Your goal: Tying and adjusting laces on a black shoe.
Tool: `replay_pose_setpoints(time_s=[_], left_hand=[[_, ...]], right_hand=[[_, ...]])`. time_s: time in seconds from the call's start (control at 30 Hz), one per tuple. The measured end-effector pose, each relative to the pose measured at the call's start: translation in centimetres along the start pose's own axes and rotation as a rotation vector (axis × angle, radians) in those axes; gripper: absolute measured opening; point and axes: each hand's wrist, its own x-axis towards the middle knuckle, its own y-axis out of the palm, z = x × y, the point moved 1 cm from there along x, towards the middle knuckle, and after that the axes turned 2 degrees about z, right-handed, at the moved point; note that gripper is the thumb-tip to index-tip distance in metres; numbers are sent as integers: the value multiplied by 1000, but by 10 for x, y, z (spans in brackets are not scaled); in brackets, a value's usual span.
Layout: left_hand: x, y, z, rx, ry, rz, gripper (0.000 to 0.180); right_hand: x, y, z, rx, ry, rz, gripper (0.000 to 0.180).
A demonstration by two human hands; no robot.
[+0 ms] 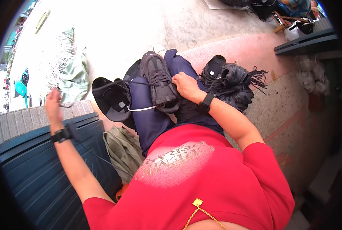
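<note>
A dark sneaker (pixel 159 82) is pressed on the lap by the right hand (pixel 185 86); left of it, the raised left hand (pixel 53 104) pinches a thread (pixel 102 96)

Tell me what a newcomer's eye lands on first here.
First, the dark sneaker lying on the person's lap at the centre, with the right hand pressed on its laces. Next, the left hand raised out to the left, drawing a thin dark thread taut from the shoe. A black cap lies just left of the knee.
</note>
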Motion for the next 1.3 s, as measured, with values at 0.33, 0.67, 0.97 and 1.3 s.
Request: replay_pose_setpoints(time_s=[0.33,0.67,0.97,1.3], left_hand=[[-140,230,10,-54,-235,597,19],[-146,269,28,408,262,463,18],[-143,279,12,819,682,477,11],[-177,278,2,927,590,283,19]], right_hand=[[6,-1,10,-226,-214,12,12],[8,5,5,-351,-354,4,7],[0,-2,13,-426,-220,-158,17],[-17,3,14,-500,-179,-84,26]])
